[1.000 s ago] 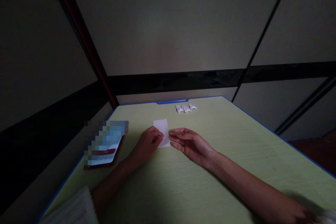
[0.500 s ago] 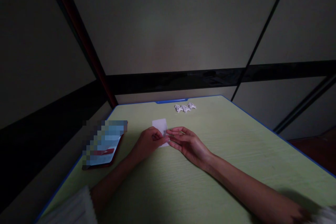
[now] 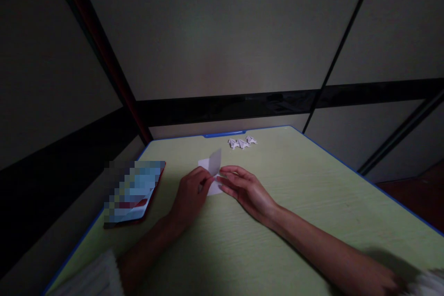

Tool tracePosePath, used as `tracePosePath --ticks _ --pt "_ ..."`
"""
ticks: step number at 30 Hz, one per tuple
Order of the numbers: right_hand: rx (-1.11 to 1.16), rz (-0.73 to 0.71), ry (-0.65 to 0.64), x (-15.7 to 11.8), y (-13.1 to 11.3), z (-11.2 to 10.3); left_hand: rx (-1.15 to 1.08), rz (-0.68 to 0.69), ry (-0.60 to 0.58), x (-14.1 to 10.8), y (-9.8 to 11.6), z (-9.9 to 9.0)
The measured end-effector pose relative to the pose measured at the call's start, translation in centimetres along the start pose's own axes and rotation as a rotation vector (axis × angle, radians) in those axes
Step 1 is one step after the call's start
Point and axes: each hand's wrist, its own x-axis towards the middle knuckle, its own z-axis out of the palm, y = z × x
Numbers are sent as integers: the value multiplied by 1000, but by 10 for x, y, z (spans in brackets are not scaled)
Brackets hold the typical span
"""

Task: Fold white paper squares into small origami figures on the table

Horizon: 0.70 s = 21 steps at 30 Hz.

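Observation:
A small white sheet of paper (image 3: 215, 188) lies on the pale green table between my hands, with one flap standing up at its far right part. My left hand (image 3: 193, 189) has its thumb and forefinger pinched on the paper near the middle. On the right side, my right hand (image 3: 247, 190) rests with its fingers apart, their tips at the paper's right edge. The fingers partly cover the sheet. Three small folded white paper shapes (image 3: 243, 143) sit in a row near the table's far edge.
A tablet or phone (image 3: 138, 194) in a dark red case, partly pixelated, lies at the left edge of the table (image 3: 294, 166). Behind the far edge, with its blue strip (image 3: 225, 134), stand pale panels (image 3: 222, 46) with a black band.
A flap of the paper has risen and now stands up, where the sheet lay flatter before. My left hand has shifted slightly left. The whole view has moved a little.

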Motion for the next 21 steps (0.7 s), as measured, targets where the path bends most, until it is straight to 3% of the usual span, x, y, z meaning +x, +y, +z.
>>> tracePosePath --ticks 4,7,9,12,15,18,21 --pt "-49 -46 -37 -1 2 2 53 225 90 -6 1 0" --pt "-125 -72 -29 0 5 0 96 388 66 -9 0 1" --pt "-207 -122 38 2 7 -3 104 415 38 -10 1 2" --pt "-281 -292 230 6 3 -11 127 336 10 -11 3 5" --pt "-186 -424 326 10 -6 -16 203 242 -105 -11 5 8" --pt "-143 -449 379 11 -12 -19 250 165 -241 -9 2 10" --pt "-121 -408 373 10 -13 -18 260 8 -279 -4 -7 3"
